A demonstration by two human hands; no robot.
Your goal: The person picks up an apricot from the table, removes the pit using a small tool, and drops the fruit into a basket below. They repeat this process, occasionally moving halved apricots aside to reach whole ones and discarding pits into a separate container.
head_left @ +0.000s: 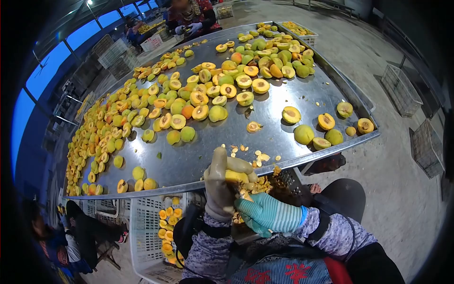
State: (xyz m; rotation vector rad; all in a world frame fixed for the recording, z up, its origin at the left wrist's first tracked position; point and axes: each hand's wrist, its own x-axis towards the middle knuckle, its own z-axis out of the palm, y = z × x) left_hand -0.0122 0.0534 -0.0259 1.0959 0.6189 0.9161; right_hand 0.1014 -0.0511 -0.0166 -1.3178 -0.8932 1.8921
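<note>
Near the table's front edge my left hand [219, 182], in a pale rubber glove, is wrapped round a yellow peach half [235, 176]. My right hand [265, 212], in a teal striped glove, is closed against that fruit from the right; whatever lies between its fingers is too small and covered to name. Pits and bits of flesh [258, 157] lie on the metal just beyond my hands. Many halved peaches [199, 98] are spread over the metal table [198, 154].
Below the table edge, a white crate [142, 241] holds peach halves at the left, and a dark crate [297, 184] with scraps is at the right. Across the table sits a person [196, 16]; another person [61, 236] is at lower left. Empty crates [399, 90] stand at right.
</note>
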